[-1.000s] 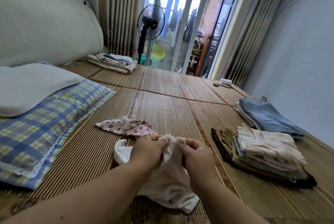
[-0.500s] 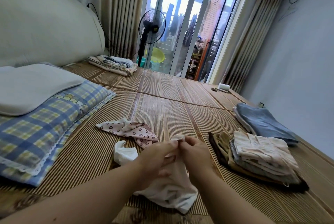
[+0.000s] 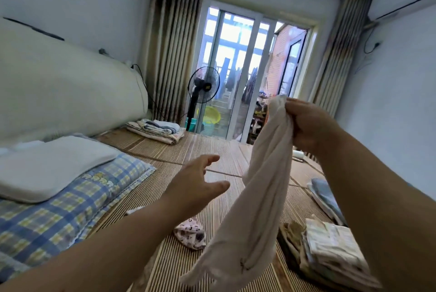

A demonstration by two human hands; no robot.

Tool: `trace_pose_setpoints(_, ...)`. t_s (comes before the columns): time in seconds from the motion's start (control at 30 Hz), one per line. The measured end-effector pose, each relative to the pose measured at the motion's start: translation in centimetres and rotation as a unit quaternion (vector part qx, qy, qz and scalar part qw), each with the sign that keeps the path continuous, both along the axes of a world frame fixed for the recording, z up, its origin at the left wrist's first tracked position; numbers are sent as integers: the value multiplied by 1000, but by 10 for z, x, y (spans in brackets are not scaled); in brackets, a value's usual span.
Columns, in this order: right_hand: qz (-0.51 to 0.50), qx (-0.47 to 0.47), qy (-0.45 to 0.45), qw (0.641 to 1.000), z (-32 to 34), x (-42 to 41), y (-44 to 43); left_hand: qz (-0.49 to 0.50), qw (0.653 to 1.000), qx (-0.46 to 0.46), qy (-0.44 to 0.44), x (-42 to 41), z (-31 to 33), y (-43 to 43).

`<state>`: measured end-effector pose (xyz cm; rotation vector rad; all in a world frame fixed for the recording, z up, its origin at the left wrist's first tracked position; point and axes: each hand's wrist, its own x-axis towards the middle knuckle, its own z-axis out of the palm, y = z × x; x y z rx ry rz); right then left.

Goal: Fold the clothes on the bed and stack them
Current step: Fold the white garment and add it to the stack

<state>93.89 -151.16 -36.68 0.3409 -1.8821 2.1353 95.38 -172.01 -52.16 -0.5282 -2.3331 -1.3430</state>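
— What had changed with the white garment (image 3: pixel 264 185)?
— A moment earlier we had both hands bunched on it, low over the bed (image 3: pixel 212 150), left of the folded pile (image 3: pixel 330 251). Now our right hand (image 3: pixel 306 124) gripped its top end and had raised it, so it hung long and twisted, above and left of the pile.
— And our left hand (image 3: pixel 195 188)?
— It had let go. It was wide open, fingers spread, reaching toward the hanging cloth without touching it.
— What did that mean for the task?
— We judged the garment shaken out but not yet folded. The heart-print piece (image 3: pixel 191 232), left of the pile, lay unfolded too.
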Motion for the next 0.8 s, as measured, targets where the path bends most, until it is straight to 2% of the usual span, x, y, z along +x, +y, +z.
trace_pose_setpoints(0.17, -57, 90, 70, 992, 35, 22, -12, -38, 999, 4, 38, 15, 32, 31)
trace_pose_setpoints(0.3, -98, 154, 78, 980, 37, 35, -9, -95, 995, 31, -1, 29, 43, 55)
trace_pose_setpoints(0.5, -139, 142, 54, 979, 25, 53, 22, -114, 991, 11, -65, 32, 43, 46)
trace_pose_setpoints(0.57, -166, 147, 53, 974, 17, 58, 35, -120, 987, 47, -99, 28, 50, 32)
trace_pose_setpoints(0.67, -193, 155, 51, 968, 5, 64, 51, -130, 967, 148, -161, 18, 69, 11)
trace_pose_setpoints(0.73, -165, 154, 51, 973, 0, 68, 56, -136, 951, 204, -188, 13, 86, 5)
trace_pose_setpoints(0.8, -95, 149, 40, 983, -2, 72, 59, -147, 942, 228, -199, 10, 103, 4)
